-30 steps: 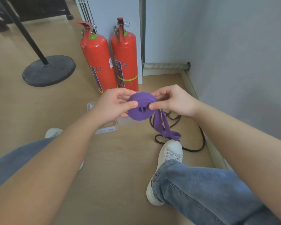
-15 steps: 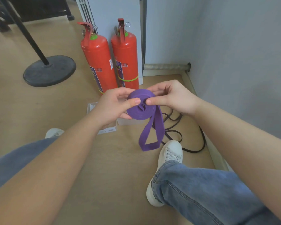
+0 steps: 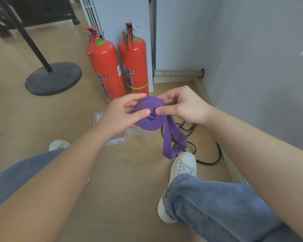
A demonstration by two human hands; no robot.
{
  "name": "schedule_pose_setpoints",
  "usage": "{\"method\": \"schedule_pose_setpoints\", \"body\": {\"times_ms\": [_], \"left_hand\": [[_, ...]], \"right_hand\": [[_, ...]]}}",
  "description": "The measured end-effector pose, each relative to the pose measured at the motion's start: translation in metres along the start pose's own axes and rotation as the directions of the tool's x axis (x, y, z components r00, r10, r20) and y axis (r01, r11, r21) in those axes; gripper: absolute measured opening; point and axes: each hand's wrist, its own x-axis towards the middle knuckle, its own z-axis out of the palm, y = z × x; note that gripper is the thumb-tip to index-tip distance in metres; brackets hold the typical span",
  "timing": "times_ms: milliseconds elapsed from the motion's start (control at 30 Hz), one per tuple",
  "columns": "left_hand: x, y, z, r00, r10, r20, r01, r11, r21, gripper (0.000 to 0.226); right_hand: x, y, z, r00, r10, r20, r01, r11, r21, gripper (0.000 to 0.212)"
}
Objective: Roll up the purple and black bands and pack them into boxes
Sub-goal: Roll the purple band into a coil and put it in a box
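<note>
The purple band [image 3: 150,122] is mostly wound into a flat coil held above the floor. A loose loop of it hangs down to the right. My left hand [image 3: 120,116] grips the coil from the left, thumb on its face. My right hand [image 3: 183,106] pinches the coil from the right, thumb on its face too. The black band [image 3: 208,161] lies uncoiled on the floor by the wall, beyond my right shoe. Two clear boxes [image 3: 115,138] sit on the floor under my hands, mostly hidden.
Two red fire extinguishers [image 3: 105,70] stand against a white cabinet just beyond the boxes. A black stand with a round base [image 3: 52,77] is at the left. The grey wall [image 3: 252,67] runs along the right. My legs in jeans and white shoes [image 3: 180,172] are below.
The coil has turned between my hands and grown a little. The hanging purple loop swung out to a longer drop, then drew back to the right and shortened.
</note>
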Motion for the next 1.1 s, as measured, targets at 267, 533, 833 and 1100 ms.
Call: {"method": "schedule_pose_setpoints", "body": {"times_ms": [267, 533, 833, 1100], "left_hand": [[0.001, -0.004, 0.002, 0.998, -0.061, 0.005, 0.061, 0.987, -0.148, 0.026], [0.003, -0.002, 0.002, 0.993, -0.089, 0.082, 0.104, 0.974, -0.202, 0.029], [0.002, 0.001, -0.007, 0.994, -0.059, 0.089, 0.064, 0.996, -0.060, 0.027], [0.004, -0.002, -0.003, 0.989, -0.099, 0.112, 0.120, 0.971, -0.206, 0.026]], "right_hand": [[-0.002, 0.001, 0.000, 0.999, 0.029, 0.020, -0.030, 0.999, 0.025, 0.025], [-0.002, 0.002, -0.002, 1.000, 0.017, -0.005, -0.016, 0.999, 0.051, 0.020], [-0.003, 0.004, 0.006, 0.997, 0.036, 0.066, -0.040, 0.997, 0.062, 0.022], [-0.002, 0.004, -0.001, 0.999, 0.040, 0.037, -0.045, 0.986, 0.163, 0.023]]}}
